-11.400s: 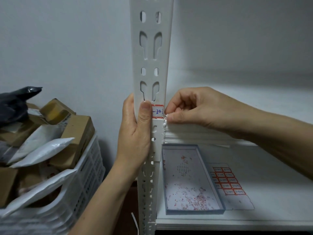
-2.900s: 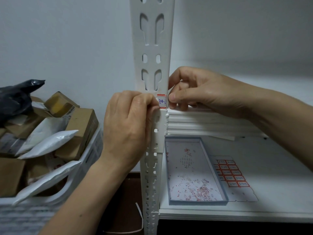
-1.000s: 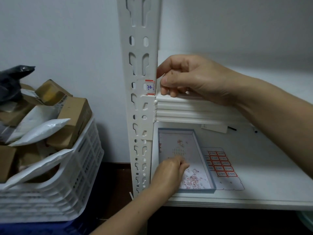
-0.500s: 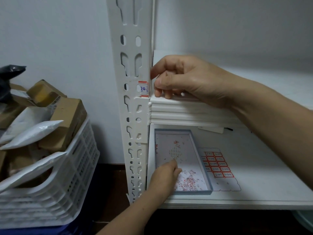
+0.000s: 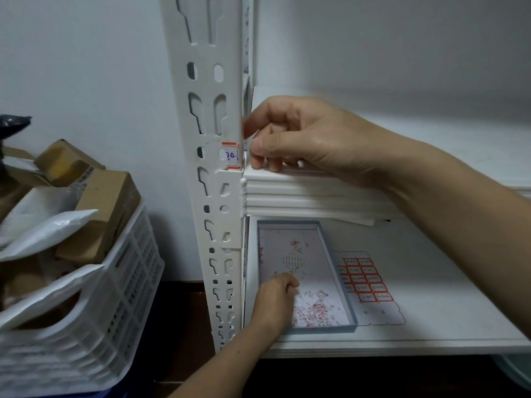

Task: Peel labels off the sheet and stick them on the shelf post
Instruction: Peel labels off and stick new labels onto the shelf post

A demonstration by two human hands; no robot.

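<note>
From the head camera, a red-edged label (image 5: 230,155) sits on the white shelf post (image 5: 211,179). The right hand (image 5: 301,139), fingers curled together, rests just right of it. The left hand (image 5: 275,304), fingers bunched, reaches into the shallow tray (image 5: 339,271); the label sheet (image 5: 366,284) lies just right of the tray.

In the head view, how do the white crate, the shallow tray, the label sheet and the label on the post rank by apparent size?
1. white crate, also nearest the camera
2. shallow tray
3. label sheet
4. label on the post
</note>
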